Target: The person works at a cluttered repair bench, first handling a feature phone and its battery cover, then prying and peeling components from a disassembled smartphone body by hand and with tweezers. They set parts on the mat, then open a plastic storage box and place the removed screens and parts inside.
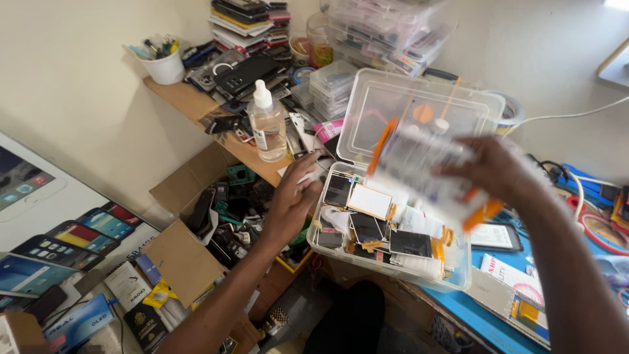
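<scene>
The right forearm crosses the lower right corner, closest to the lens, and leads up to the right hand (495, 172), which is closed around a blurred bundle (426, 172) of small clear-wrapped screens with orange flex strips, held in the air just above an open clear box (325, 244). The box sits at the edge of the blue worktop (462, 314), its lid (419, 108) standing up behind it, and it is packed with small phone screens (370, 200), dark and white, lying loosely over each other. The left hand (291, 203) rests against the box's left wall, fingers curled about something small and white; what it is cannot be told. Below that hand an open cardboard carton (183, 262) holds a jumble of dark phone parts. Behind it a wooden shelf (187, 98) along the wall carries a clear bottle (267, 124) with a white cap, a white cup (164, 65) of pens, dark phone cases and stacked clear trays. At far left lie printed phone cartons (39, 252), and a white cable (570, 117) runs along the wall at right.
</scene>
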